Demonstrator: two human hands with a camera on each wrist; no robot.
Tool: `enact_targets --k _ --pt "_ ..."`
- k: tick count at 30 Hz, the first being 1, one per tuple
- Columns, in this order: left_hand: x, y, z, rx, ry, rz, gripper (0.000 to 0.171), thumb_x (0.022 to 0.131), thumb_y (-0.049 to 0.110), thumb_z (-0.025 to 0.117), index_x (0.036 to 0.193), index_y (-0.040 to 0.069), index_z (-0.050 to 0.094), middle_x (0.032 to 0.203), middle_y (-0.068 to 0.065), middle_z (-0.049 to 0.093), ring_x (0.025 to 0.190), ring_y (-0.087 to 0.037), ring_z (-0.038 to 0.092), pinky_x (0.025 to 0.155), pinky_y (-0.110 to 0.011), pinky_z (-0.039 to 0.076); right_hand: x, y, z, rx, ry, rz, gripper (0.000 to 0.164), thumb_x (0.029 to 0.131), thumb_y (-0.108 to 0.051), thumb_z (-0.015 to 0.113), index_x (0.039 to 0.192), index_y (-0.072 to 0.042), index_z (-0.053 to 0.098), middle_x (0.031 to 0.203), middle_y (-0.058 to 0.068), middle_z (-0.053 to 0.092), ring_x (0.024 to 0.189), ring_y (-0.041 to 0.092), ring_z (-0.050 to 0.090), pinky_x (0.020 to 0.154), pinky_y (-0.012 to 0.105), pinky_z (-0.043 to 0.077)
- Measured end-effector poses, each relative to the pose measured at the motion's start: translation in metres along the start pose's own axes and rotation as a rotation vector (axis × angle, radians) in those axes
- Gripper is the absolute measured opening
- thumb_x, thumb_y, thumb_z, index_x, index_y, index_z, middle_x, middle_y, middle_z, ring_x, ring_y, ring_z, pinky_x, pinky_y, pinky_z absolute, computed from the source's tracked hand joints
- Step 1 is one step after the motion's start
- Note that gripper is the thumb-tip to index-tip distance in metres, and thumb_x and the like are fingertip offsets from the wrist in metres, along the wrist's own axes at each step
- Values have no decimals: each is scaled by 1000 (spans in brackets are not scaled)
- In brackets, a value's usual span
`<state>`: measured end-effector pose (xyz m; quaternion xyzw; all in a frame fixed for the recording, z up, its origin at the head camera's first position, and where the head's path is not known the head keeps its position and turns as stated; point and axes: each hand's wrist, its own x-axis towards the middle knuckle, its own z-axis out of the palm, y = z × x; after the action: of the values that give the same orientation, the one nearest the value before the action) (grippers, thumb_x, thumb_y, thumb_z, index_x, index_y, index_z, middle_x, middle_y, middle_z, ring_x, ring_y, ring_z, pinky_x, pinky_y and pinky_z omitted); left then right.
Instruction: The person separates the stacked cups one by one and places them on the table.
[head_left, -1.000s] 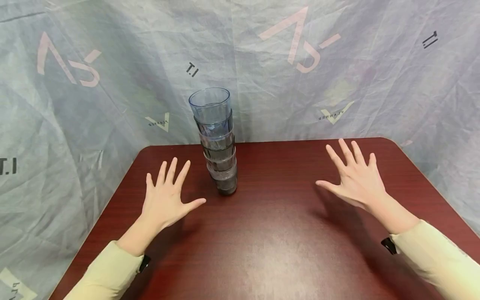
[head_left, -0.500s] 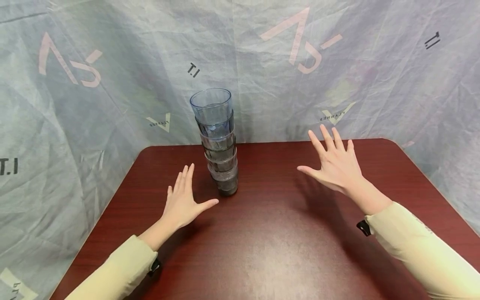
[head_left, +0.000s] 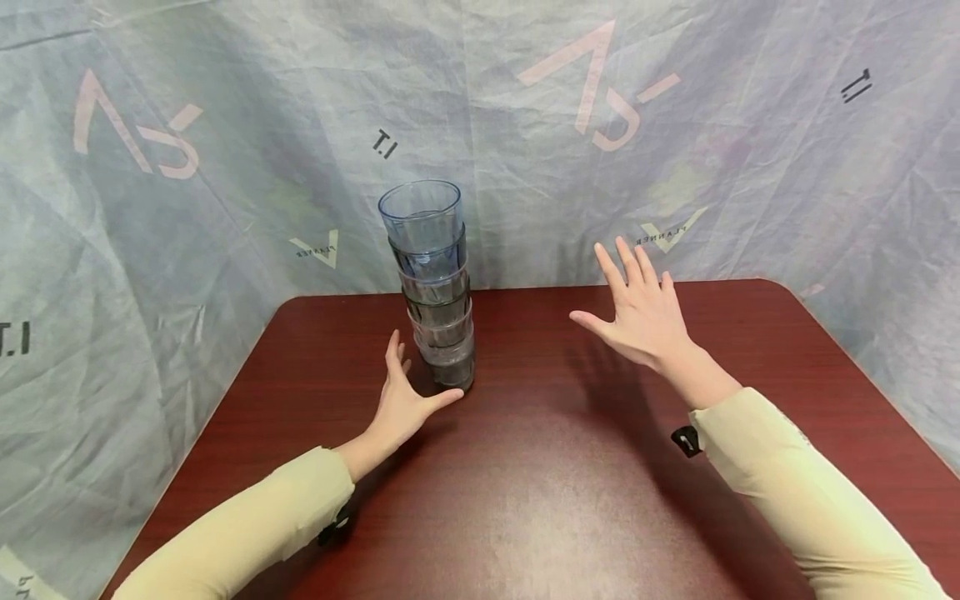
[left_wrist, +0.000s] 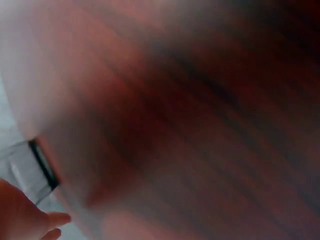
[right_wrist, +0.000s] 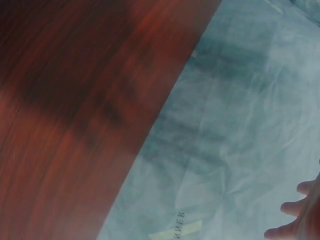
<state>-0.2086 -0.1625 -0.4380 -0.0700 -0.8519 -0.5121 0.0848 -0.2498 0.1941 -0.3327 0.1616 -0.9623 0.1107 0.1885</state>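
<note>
A tall stack of nested clear tumblers (head_left: 442,312), the top one blue-tinted and those below greyish, stands on the table toward the left of the head view. My left hand (head_left: 405,408) is low beside its base, thumb stretched across the front and fingers spread along the left side; whether skin meets glass cannot be made out. In the left wrist view only part of the left hand (left_wrist: 22,215) shows, near a pale grey, dark-edged piece of the stack (left_wrist: 35,167). My right hand (head_left: 641,321) hovers with fingers spread, apart from the stack and holding nothing.
The dark red wooden table (head_left: 540,467) has rounded far corners. Behind it and to both sides hangs a creased grey printed sheet (head_left: 525,167), close to the table's far edge (head_left: 525,289).
My left hand has moved right, up to the foot of the stack, its thumb now before the glass. The right hand has drifted left and farther from me. The stack stays put.
</note>
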Motion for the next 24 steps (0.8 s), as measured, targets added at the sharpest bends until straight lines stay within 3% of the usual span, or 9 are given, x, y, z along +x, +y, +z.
enact_targets --k 7,15,20,24 --pt "4 -3 19 -120 16 26 118 74 24 88 152 24 0 152 -15 30 130 -32 44 105 -48 37 7 1 10 106 30 19 92 90 -64 52 158 -25 4 161 10 7 144 38 11 105 69 16" --pt "5 -6 23 -80 33 43 104 80 22 83 150 18 6 141 -22 44 121 -35 53 99 -49 43 25 -3 19 374 116 38 82 94 -65 43 158 -28 7 161 5 14 144 34 18 103 67 23" --pt "3 -6 23 -84 25 49 97 83 20 80 150 15 9 140 -24 45 122 -36 52 98 -51 43 43 -22 18 602 154 10 85 91 -73 37 157 -28 9 159 1 20 143 27 23 104 65 25" --pt "3 -5 24 -86 27 60 95 84 20 79 149 14 10 139 -25 45 121 -38 53 98 -51 43 62 -45 17 871 196 -71 98 85 -81 37 157 -19 13 155 9 28 137 33 33 106 57 30"
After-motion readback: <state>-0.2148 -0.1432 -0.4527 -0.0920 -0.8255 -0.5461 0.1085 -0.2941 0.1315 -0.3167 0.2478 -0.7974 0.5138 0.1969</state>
